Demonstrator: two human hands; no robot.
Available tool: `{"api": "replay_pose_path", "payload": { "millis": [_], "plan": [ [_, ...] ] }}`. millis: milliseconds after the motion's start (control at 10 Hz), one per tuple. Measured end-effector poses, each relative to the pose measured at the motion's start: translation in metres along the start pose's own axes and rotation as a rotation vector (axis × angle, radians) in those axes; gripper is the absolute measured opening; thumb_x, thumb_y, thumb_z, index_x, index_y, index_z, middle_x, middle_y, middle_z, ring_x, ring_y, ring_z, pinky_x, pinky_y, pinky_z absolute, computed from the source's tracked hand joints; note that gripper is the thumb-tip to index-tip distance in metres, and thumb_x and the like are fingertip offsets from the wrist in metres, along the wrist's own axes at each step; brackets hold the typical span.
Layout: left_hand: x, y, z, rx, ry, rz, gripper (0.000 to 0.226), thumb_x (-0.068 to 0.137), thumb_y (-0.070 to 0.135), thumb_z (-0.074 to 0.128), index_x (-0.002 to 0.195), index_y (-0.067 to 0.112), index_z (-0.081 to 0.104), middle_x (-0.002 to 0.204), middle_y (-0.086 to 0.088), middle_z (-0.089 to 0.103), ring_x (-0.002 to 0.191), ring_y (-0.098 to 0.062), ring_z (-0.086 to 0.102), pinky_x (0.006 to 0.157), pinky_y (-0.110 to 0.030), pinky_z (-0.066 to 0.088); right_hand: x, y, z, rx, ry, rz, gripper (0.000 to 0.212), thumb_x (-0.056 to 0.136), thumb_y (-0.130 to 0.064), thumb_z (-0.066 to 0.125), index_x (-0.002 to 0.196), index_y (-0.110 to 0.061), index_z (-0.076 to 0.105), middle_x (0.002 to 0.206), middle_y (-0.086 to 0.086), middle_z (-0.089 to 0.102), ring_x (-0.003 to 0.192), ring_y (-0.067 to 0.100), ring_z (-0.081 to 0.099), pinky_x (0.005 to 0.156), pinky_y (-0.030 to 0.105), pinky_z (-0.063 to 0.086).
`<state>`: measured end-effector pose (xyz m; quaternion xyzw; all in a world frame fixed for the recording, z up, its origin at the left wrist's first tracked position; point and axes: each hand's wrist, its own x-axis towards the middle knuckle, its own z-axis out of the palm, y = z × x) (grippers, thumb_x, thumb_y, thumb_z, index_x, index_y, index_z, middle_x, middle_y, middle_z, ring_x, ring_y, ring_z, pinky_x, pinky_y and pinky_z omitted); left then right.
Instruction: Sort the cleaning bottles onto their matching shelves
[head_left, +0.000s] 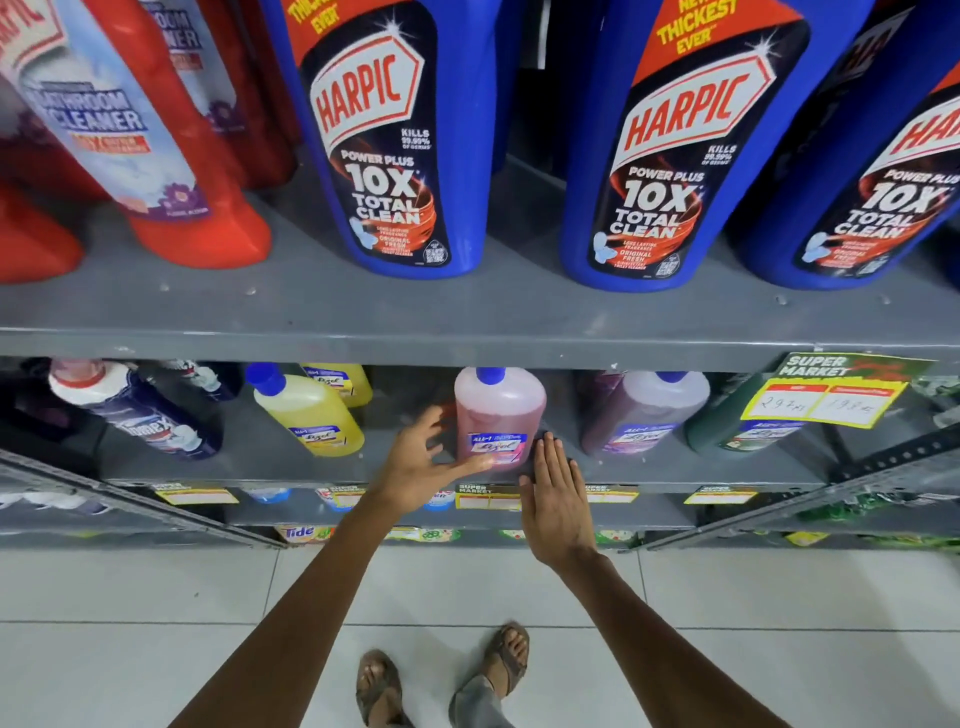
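A pink Lizol bottle (498, 410) with a blue cap stands upright on the lower grey shelf (363, 467). My left hand (423, 462) is open just left of it, fingers spread, thumb reaching across the bottle's base. To the right of the bottle my right hand (556, 493) is flat and open, fingertips at its lower right corner. Neither hand closes around the bottle. On the same shelf stand a yellow Lizol bottle (306, 410), a purple one (639, 410) and a dark green one (727, 426).
The upper shelf (467, 317) holds blue Harpic bottles (389, 140) and red bathroom cleaner bottles (145, 130). A Domex bottle (135, 410) leans at the lower left. A yellow price tag (826, 395) hangs at right. Lower shelves carry detergent packs. White tiled floor lies below.
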<state>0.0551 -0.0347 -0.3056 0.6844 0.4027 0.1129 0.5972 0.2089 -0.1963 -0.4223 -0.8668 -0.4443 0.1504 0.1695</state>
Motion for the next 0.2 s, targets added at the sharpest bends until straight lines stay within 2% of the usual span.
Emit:
{"api": "replay_pose_path", "payload": {
  "millis": [100,200],
  "plan": [
    [-0.043,0.002,-0.005,0.028,0.102,0.053,0.074,0.080,0.032,0.090,0.144,0.019,0.055,0.146,-0.002,0.061,0.129,-0.017,0.059,0.114,-0.046,0.052,-0.028,-0.009,-0.011,0.051,0.104,0.024,0.063,0.112,-0.039,0.026,0.165,-0.005,0.031,0.176,0.010,0.026,0.165,0.030,0.024,0.135,0.041,0.011],
    [-0.067,0.013,-0.013,0.077,0.198,0.162,0.060,0.082,0.044,0.084,0.135,0.022,0.064,0.134,0.002,0.069,0.120,-0.014,0.066,0.105,-0.046,0.058,-0.048,-0.034,-0.028,0.195,0.213,0.039,0.063,0.111,-0.040,0.033,0.165,-0.007,0.033,0.175,0.002,0.025,0.165,0.027,0.025,0.136,0.045,0.015]
  ]
}}
